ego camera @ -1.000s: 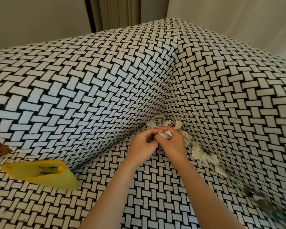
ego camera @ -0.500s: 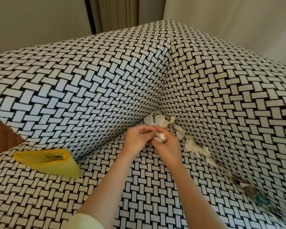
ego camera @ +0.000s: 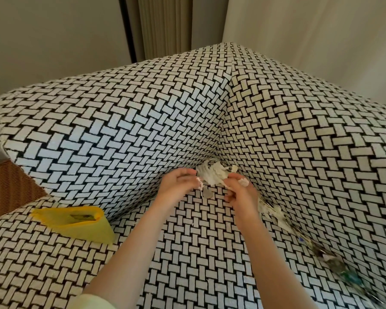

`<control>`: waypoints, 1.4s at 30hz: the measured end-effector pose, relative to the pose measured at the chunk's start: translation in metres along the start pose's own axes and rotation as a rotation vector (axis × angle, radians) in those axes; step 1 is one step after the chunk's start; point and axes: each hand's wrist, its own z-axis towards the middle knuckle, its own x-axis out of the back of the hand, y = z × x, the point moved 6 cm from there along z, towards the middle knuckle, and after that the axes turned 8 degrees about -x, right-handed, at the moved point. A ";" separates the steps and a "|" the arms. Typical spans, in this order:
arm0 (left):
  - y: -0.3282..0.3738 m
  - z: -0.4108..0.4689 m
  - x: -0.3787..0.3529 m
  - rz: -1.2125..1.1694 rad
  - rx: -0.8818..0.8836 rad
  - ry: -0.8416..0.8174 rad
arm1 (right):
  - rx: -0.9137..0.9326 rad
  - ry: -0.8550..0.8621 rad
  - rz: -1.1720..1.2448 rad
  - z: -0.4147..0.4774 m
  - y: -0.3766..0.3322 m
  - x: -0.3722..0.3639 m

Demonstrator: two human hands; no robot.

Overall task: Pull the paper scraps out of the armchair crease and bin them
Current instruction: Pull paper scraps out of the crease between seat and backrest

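Observation:
A wad of white paper scraps [ego camera: 214, 175] sits at the back corner of the armchair crease. My left hand [ego camera: 176, 186] and my right hand [ego camera: 239, 192] are a little apart in front of it, each pinching scraps between curled fingers. More scraps [ego camera: 274, 214], some with coloured print, run along the right-hand crease toward the front, blurred near the lower right edge. The armchair [ego camera: 120, 130] is covered in black-and-white basket-weave fabric.
A yellow paper bag [ego camera: 80, 224] lies on its side on the seat at the left, mouth facing left. A brown wicker surface [ego camera: 7, 186] shows beyond the chair's left edge. Walls and a ribbed curtain [ego camera: 165, 25] stand behind.
My hands were pressed together over the scraps; now they have drawn apart, each with scraps in its fingers. The view has pulled back and tilted up.

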 end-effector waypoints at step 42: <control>-0.006 0.096 -0.059 0.475 -0.266 0.272 | 0.631 0.461 -0.515 0.024 -0.004 0.001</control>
